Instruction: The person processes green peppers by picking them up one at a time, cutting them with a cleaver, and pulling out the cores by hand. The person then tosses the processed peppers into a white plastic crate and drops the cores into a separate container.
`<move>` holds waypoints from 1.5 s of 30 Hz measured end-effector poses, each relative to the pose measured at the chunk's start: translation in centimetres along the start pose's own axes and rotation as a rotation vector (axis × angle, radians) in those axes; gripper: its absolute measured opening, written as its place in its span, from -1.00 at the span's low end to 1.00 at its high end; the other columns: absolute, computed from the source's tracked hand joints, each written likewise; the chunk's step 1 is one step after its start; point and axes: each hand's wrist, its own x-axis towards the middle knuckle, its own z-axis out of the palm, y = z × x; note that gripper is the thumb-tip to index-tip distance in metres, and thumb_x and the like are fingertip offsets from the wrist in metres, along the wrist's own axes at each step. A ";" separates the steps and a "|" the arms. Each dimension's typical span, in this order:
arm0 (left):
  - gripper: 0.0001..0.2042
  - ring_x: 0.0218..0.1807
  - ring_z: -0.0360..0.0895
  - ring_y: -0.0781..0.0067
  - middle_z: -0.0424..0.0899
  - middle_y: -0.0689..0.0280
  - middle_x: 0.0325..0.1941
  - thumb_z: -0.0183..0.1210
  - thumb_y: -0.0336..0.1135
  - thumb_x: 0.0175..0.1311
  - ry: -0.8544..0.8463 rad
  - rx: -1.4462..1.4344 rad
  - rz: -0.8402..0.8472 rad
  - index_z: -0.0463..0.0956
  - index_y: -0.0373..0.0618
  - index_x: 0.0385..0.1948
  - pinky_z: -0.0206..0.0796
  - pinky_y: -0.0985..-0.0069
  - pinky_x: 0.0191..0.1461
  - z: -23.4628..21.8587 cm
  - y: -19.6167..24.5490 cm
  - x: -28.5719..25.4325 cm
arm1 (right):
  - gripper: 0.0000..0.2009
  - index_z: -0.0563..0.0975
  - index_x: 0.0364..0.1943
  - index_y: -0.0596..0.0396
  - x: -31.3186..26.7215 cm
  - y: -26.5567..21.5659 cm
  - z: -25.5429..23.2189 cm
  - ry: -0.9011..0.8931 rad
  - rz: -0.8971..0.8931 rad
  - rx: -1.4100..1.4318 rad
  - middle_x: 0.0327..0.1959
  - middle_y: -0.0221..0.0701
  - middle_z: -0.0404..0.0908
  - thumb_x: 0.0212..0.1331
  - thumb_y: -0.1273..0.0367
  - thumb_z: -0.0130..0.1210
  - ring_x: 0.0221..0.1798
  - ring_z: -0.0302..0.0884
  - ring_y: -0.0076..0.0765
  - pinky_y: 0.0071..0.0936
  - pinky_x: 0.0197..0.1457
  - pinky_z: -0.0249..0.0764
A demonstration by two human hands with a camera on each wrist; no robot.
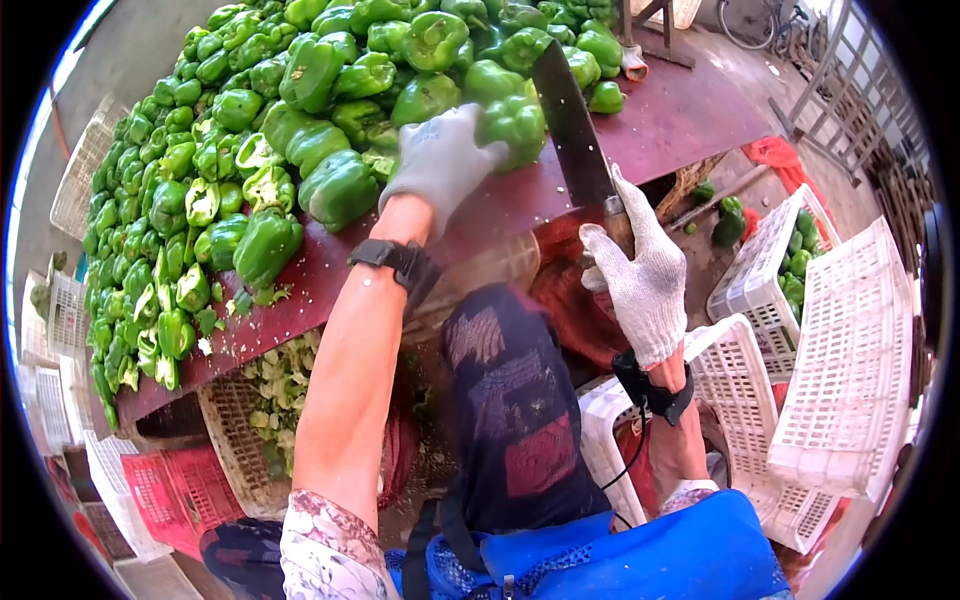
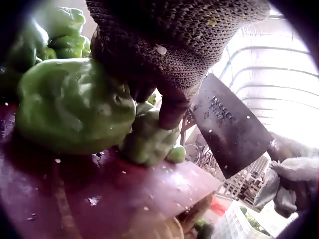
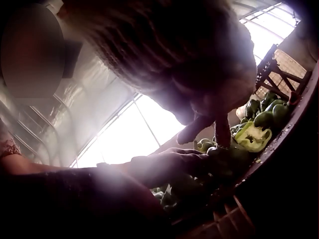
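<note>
My left hand point(image 1: 440, 165), in a pale glove, grips a green bell pepper point(image 1: 515, 130) near the table's front edge. In the left wrist view, the gloved fingers point(image 2: 172, 107) curl down over that pepper point(image 2: 149, 139), hiding its top. A larger whole pepper point(image 2: 75, 107) sits beside it. My right hand point(image 1: 645, 280), in a white knit glove, holds a cleaver point(image 1: 575, 120) by its wooden handle, blade pointing up and away, just right of the pepper. Small pale bits dot the dark blade point(image 2: 229, 127). The right wrist view is mostly dark, with a cut pepper point(image 3: 253, 137) showing.
A big heap of peppers point(image 1: 310, 75), some cut open, covers the left and back of the dark red table point(image 1: 690, 110). White plastic crates point(image 1: 845, 350) stand on the right, one holding peppers point(image 1: 800, 250). Pepper scraps point(image 1: 285, 385) fill a basket below the table.
</note>
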 end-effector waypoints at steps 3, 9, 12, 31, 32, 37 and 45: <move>-0.38 0.30 0.56 -0.01 0.65 0.04 0.25 0.33 0.04 0.28 0.045 -0.040 0.009 0.51 -0.14 0.29 0.27 0.12 0.41 -0.8 -0.3 -1.8 | -0.41 0.42 0.44 0.06 0.2 -1.8 0.2 -0.070 0.058 0.018 -0.21 -0.37 0.66 0.30 0.47 0.26 -0.43 0.58 -0.56 -0.52 -0.38 0.58; -0.34 0.44 0.43 -0.05 0.50 0.03 0.40 0.41 -0.10 0.20 0.381 -0.092 -0.031 0.43 -0.18 0.32 0.28 0.16 0.48 1.3 -3.1 -8.1 | -0.39 0.41 0.49 -0.10 2.2 -5.8 -0.2 0.009 -0.082 0.133 -0.23 -0.57 0.58 0.35 0.54 0.21 -0.40 0.52 -0.71 -0.68 -0.38 0.57; -0.36 0.44 0.43 -0.05 0.50 -0.01 0.39 0.41 -0.23 0.19 0.438 -0.175 -0.074 0.43 -0.22 0.31 0.31 0.19 0.48 2.2 -4.0 -10.7 | -0.42 0.40 0.49 -0.09 2.7 -6.6 0.2 0.029 -0.150 0.027 -0.15 -0.42 0.63 0.37 0.48 0.20 -0.33 0.58 -0.55 -0.54 -0.29 0.58; -0.53 0.05 0.64 -0.10 0.67 -0.10 0.03 0.22 -0.25 0.30 0.365 -0.230 -0.404 0.51 -0.27 0.21 0.47 0.13 0.17 2.6 -4.7 -8.3 | -0.40 0.42 0.45 -0.04 1.1 -7.7 1.5 -0.221 -0.106 -0.135 0.03 -0.09 0.73 0.29 0.40 0.26 -0.14 0.78 -0.12 -0.29 -0.09 0.68; -0.50 0.13 0.63 -0.15 0.66 -0.14 0.08 0.20 -0.15 0.30 0.313 -0.228 -0.404 0.52 -0.24 0.21 0.45 0.12 0.23 2.7 -4.8 -7.4 | -0.39 0.42 0.45 -0.04 0.8 -7.2 1.7 -0.203 -0.166 -0.177 0.00 -0.07 0.73 0.28 0.40 0.27 -0.09 0.77 -0.10 -0.27 -0.01 0.65; -0.15 0.33 0.55 -0.13 0.50 -0.15 0.38 0.23 0.25 0.27 0.109 -0.353 -0.475 0.32 -0.32 0.40 0.40 0.15 0.38 1.2 -3.7 -4.8 | -0.38 0.43 0.47 -0.04 -0.1 -5.8 2.0 -0.169 -0.191 -0.173 -0.03 -0.36 0.70 0.30 0.47 0.27 -0.33 0.55 -0.58 -0.55 -0.33 0.55; -0.21 0.34 0.51 -0.07 0.57 -0.12 0.28 0.32 0.14 0.14 0.066 -0.346 -0.308 0.43 -0.30 0.31 0.35 0.26 0.40 2.2 -5.1 -3.4 | -0.40 0.46 0.45 -0.08 0.1 -5.3 2.6 -0.209 -0.186 -0.178 -0.09 -0.14 0.71 0.28 0.45 0.27 -0.17 0.70 -0.23 -0.35 -0.07 0.59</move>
